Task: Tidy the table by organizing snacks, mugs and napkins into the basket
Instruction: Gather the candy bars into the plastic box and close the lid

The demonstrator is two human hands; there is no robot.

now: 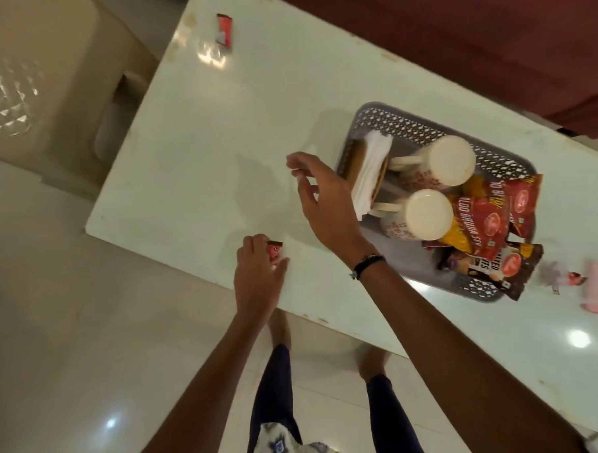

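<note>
My left hand is down on the white tabletop near its front edge, fingers curled around a small red chocolate bar, whose end sticks out just past my fingertips. My right hand hovers above the tabletop, further out than my left hand, fingers spread and holding nothing, with a black bracelet at the wrist. Just to the right of my right hand sits the grey lattice basket; its nearest content to my fingers is a stack of white napkins in a brown holder, and beyond that two white mugs lie on their sides, handles pointing toward my hand. Red snack packets fill the basket's far right end. Well beyond both hands, near the tabletop's far left corner, lies a second red chocolate bar
</note>
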